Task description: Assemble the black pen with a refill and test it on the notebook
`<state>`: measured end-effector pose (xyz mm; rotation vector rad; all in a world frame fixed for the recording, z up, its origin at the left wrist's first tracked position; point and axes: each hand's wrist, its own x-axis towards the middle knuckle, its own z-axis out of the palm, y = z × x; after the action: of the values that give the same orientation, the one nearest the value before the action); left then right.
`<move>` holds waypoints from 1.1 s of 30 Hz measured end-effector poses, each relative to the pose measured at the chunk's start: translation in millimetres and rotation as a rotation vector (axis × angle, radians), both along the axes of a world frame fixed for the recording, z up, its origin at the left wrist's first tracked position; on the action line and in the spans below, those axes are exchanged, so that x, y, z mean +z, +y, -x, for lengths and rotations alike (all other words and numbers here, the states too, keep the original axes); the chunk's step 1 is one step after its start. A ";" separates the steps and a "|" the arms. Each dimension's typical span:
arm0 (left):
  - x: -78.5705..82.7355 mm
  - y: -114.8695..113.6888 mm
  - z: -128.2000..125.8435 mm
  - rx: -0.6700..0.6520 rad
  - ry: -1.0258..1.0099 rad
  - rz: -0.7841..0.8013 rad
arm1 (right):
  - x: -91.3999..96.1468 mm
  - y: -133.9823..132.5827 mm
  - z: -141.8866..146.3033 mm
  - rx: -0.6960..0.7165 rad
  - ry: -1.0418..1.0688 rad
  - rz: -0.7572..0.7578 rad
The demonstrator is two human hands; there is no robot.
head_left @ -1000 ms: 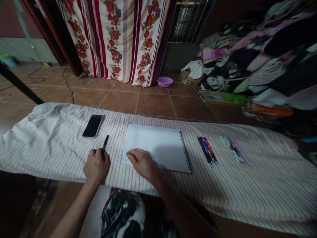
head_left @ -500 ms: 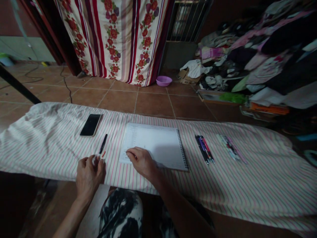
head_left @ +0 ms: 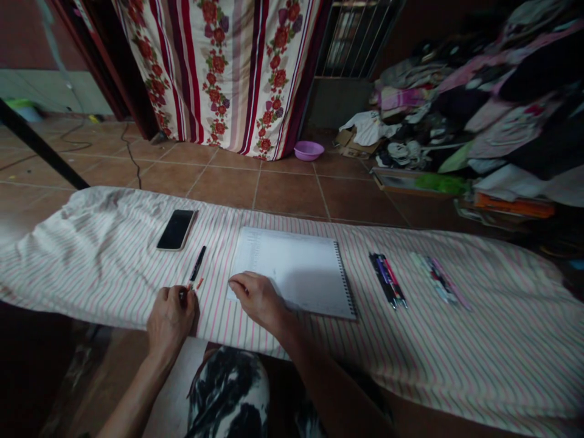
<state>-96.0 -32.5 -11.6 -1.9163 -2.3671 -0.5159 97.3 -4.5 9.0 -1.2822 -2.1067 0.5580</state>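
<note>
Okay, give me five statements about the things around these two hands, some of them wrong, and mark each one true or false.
1. A black pen lies on the striped cloth beyond the left hand. True.
2. The phone lies to the right of the notebook. False: the phone is to its left.
3. The right hand rests on the notebook. True.
4. The purple basin sits on the striped cloth. False: the basin is on the floor.
5. The notebook's spiral binding runs along its right edge. True.
</note>
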 end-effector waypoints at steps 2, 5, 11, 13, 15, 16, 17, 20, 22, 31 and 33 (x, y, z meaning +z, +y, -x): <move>1.6 1.8 -1.6 0.012 0.007 0.022 | 1.0 0.6 0.7 0.003 -0.008 0.002; 3.9 3.0 -3.9 0.038 0.026 0.040 | 1.1 0.9 0.6 0.007 -0.012 0.005; 5.9 2.6 -6.2 0.039 0.056 0.042 | -3.8 0.3 -1.3 -0.004 0.002 0.017; 4.9 4.7 -6.6 0.034 0.074 0.009 | -5.2 0.3 -1.7 -0.005 0.004 0.020; 3.4 8.5 -8.0 0.039 0.103 -0.046 | -5.7 0.4 -1.7 -0.004 0.006 0.021; 2.8 10.9 -9.3 0.041 0.119 -0.070 | -5.7 0.4 -1.7 -0.003 0.007 0.021; 2.4 13.6 -11.0 0.040 0.134 -0.088 | -5.6 0.4 -1.7 -0.003 0.008 0.020; 2.3 22.0 -17.9 0.031 0.177 -0.114 | -5.6 0.2 -2.1 -0.005 0.016 0.023; 3.3 27.3 -22.5 0.036 0.189 -0.113 | -6.0 -0.1 -2.8 -0.004 0.023 0.024; 5.3 40.3 -22.0 0.073 0.180 -0.020 | -4.9 -1.2 -4.0 0.007 0.000 0.029; 4.1 40.4 -21.1 0.081 0.165 -0.028 | -4.5 -1.5 -4.1 0.014 -0.004 0.029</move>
<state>-74.9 7.9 -7.5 -1.7687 -2.3086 -0.3682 101.4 -6.1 4.5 -1.2874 -2.1196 0.5945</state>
